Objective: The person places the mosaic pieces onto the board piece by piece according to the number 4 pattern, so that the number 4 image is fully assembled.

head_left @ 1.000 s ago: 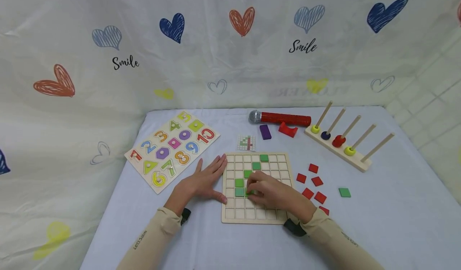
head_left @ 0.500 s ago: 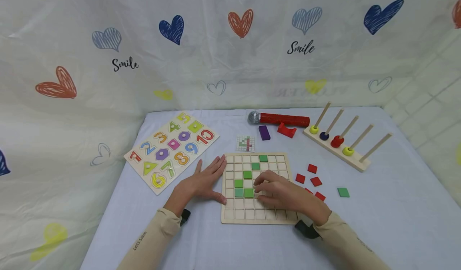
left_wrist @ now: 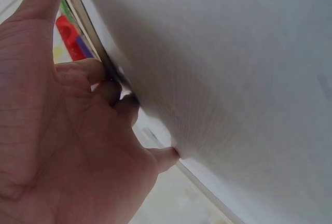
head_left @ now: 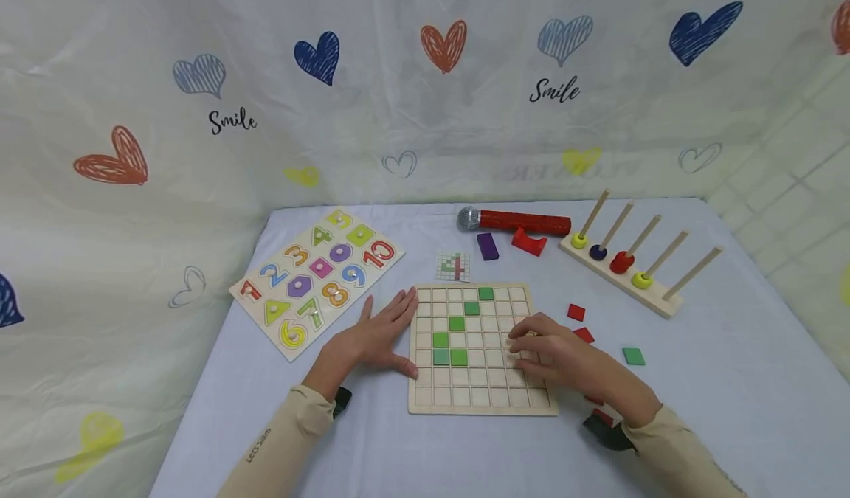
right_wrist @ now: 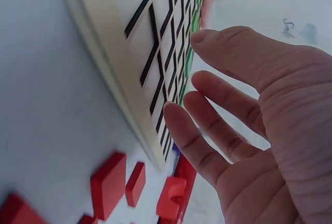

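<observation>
A wooden grid board [head_left: 478, 396] lies flat on the table with several green square tiles [head_left: 458, 357] set in its cells. My left hand [head_left: 375, 341] rests flat at the board's left edge, fingers spread, thumb and fingertips touching the rim; the left wrist view shows its palm [left_wrist: 88, 146]. Over the board's right side hovers my right hand [head_left: 564, 354], fingers loosely bent and holding nothing, as the right wrist view also shows. Red square tiles [head_left: 576, 312] lie right of the board, some hidden behind that hand. One loose green tile [head_left: 634, 356] lies farther right.
A small pattern card [head_left: 453, 266] lies behind the board. Farther back are a purple block [head_left: 488, 246], a red notched block [head_left: 529, 242] and a red microphone [head_left: 524, 222]. A peg stacker [head_left: 654, 297] stands back right, a number puzzle [head_left: 317, 284] lies left.
My right hand let go of a green tile in the board's lower left part, then lifted away and moved right towards the red tiles. The left hand has stayed in place.
</observation>
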`<state>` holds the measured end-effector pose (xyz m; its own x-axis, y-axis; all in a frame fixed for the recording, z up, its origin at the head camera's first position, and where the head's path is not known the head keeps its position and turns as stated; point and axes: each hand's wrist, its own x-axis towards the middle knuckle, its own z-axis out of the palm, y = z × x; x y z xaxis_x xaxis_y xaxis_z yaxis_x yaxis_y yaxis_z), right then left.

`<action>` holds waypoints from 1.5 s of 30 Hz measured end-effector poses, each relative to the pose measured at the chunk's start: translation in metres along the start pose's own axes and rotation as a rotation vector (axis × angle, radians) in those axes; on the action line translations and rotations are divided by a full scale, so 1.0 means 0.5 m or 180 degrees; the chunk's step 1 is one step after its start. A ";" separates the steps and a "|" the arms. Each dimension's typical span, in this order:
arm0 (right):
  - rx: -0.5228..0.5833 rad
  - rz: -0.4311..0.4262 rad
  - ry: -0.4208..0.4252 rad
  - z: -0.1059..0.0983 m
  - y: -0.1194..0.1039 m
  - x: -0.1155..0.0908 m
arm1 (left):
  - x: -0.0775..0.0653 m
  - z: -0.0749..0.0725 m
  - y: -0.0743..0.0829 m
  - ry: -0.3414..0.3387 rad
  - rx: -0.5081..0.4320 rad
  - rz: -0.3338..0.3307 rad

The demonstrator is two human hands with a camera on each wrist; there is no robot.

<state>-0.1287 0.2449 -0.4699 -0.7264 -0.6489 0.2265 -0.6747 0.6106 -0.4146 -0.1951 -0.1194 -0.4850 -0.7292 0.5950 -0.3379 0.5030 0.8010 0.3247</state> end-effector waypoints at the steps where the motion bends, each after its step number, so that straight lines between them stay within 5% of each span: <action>1: -0.0013 0.0034 0.0004 -0.003 0.003 -0.005 | 0.000 0.001 -0.001 0.0005 -0.0010 0.0005; 11: -0.0269 0.0040 0.0322 -0.030 0.037 -0.064 | 0.001 0.001 0.001 -0.0015 -0.0032 0.0024; 20: -0.0389 0.0456 0.0190 -0.071 0.059 -0.121 | 0.001 -0.003 0.002 -0.0006 -0.0028 0.0037; 31: -0.0556 0.1262 -0.0348 -0.114 0.090 -0.182 | 0.001 -0.001 0.000 0.0014 -0.0045 0.0032; 45: -0.0403 0.1466 -0.0292 -0.114 0.125 -0.229 | 0.000 0.002 -0.002 0.0008 -0.0033 0.0008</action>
<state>-0.0949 0.3833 -0.4714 -0.9426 -0.3319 -0.0363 -0.3004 0.8905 -0.3416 -0.1951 -0.1200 -0.4860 -0.7292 0.5968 -0.3348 0.5000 0.7987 0.3346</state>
